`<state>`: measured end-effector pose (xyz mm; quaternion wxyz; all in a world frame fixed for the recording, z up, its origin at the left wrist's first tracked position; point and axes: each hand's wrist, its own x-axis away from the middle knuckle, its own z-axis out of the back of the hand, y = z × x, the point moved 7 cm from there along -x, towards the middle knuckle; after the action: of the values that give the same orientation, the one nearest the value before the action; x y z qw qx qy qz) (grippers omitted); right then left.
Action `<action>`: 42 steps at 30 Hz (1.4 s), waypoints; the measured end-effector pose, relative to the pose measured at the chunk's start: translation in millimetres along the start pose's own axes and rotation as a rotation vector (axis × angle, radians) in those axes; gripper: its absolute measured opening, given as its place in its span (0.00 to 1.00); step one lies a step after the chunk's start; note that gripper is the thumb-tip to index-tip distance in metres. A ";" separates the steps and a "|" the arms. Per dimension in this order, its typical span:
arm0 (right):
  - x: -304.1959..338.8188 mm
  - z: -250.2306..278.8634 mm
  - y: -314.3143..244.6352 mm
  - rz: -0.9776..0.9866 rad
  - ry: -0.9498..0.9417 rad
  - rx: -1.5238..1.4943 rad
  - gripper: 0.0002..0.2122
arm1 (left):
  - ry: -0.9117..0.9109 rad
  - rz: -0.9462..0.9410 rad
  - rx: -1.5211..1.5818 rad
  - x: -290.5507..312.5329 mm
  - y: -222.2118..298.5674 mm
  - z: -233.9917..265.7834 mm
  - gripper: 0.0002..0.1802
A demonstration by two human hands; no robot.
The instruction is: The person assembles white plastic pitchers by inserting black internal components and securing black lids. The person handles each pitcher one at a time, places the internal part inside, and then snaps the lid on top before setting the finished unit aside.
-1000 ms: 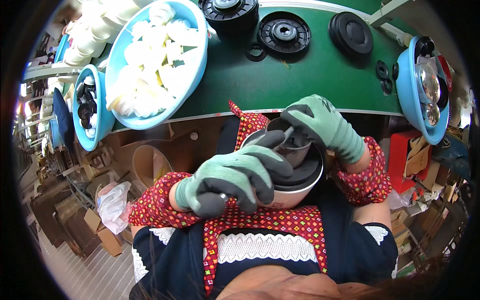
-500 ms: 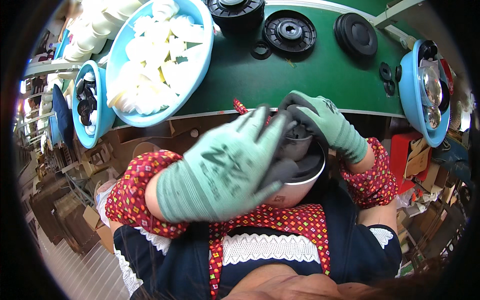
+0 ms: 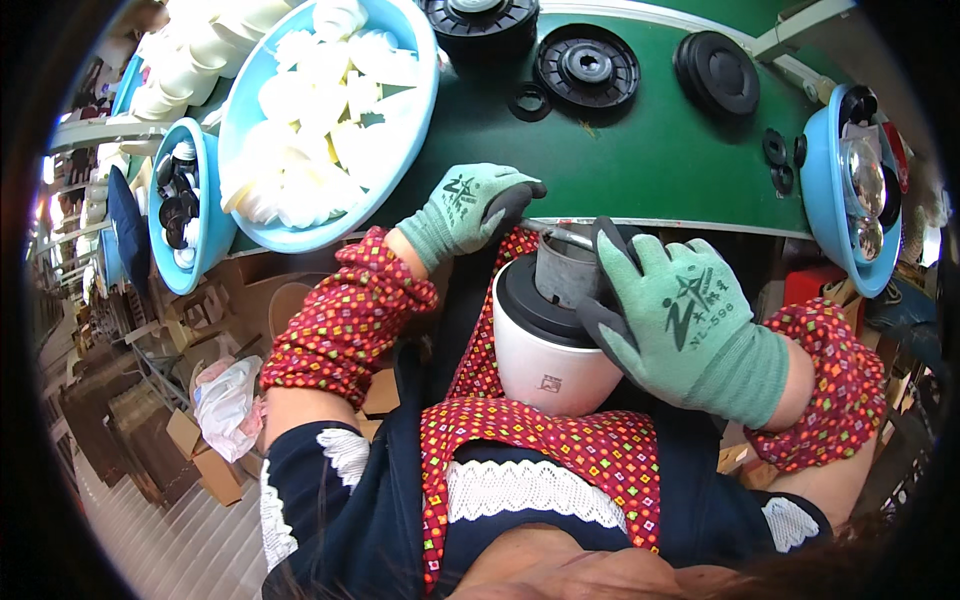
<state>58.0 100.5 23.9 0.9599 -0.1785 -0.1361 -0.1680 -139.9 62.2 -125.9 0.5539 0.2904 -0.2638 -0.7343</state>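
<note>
A white round pot (image 3: 553, 375) with a black ring lid (image 3: 527, 312) stands upright against my apron. On the lid rests a grey metal tube tool (image 3: 563, 275) with a metal crossbar (image 3: 562, 233) through its top. My left hand (image 3: 475, 208), in a green glove with dark fingertips, is closed at the crossbar's left end; its fingers partly hide what they grip. My right hand (image 3: 680, 315), gloved alike, is around the tool's right side. Its forefinger is by the crossbar's right end and its thumb lies low, at the lid's edge.
On the green table (image 3: 660, 165) lie black ribbed discs (image 3: 587, 66), a stack of black lids (image 3: 716, 74) and small black rings (image 3: 530, 102). A large blue basin (image 3: 418, 130) of white parts stands left, beside a smaller blue basin (image 3: 207, 225). Another blue basin (image 3: 823, 200) is right.
My left hand has moved up and away from the pot to the crossbar's end. My right hand has come down to the tool's right side. The pot now shows more fully and upright.
</note>
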 end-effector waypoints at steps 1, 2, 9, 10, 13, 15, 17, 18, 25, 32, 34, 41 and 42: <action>1.0 1.9 3.6 0.024 -0.017 -0.022 0.34 | 0.016 0.040 -0.095 3.2 8.2 7.5 0.21; 1.0 4.6 5.6 0.043 -0.034 -0.052 0.34 | 0.023 0.079 -0.187 4.9 19.2 15.8 0.21; -21.2 33.7 22.0 0.174 -0.240 -0.424 0.23 | 0.068 0.092 -0.022 1.3 135.2 41.1 0.21; -25.0 32.8 33.0 0.350 -0.180 -0.308 0.21 | 0.153 0.052 -0.038 4.5 141.3 42.2 0.20; -37.1 20.2 74.7 0.733 0.328 -0.105 0.21 | 0.119 0.060 -0.067 3.0 140.0 40.3 0.18; -97.5 -0.8 70.1 0.442 0.076 -0.777 0.17 | 0.114 0.051 -0.078 -0.3 137.6 40.8 0.18; -124.9 -23.1 49.8 0.465 0.093 -1.149 0.19 | 0.094 0.046 -0.083 -1.6 140.7 42.2 0.18; -124.4 -23.7 36.0 0.607 0.153 -1.158 0.18 | 0.093 0.039 -0.099 -2.9 142.1 42.4 0.18; -129.0 -63.9 10.5 0.683 -0.284 -1.179 0.19 | 0.228 -0.123 -0.440 -14.3 176.7 51.0 0.26; -133.7 -77.2 8.6 0.583 -0.369 -1.255 0.13 | -0.034 -0.273 -0.130 -66.8 212.7 -33.0 0.39; -128.4 -72.3 11.3 0.714 -0.247 -1.214 0.11 | -0.072 -0.210 -0.025 -64.2 213.4 -38.4 0.40; -112.6 -74.1 39.5 0.878 0.171 -1.076 0.09 | -0.115 -0.234 0.322 -39.7 209.9 -2.7 0.38; -110.5 -78.1 47.0 0.817 0.176 -1.088 0.10 | -0.149 -0.233 0.433 -35.6 205.2 1.8 0.37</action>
<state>-9.0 141.9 -95.8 0.7274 -0.6581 0.1246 0.1493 2.1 46.1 25.6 0.3694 0.3758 -0.4196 -0.7391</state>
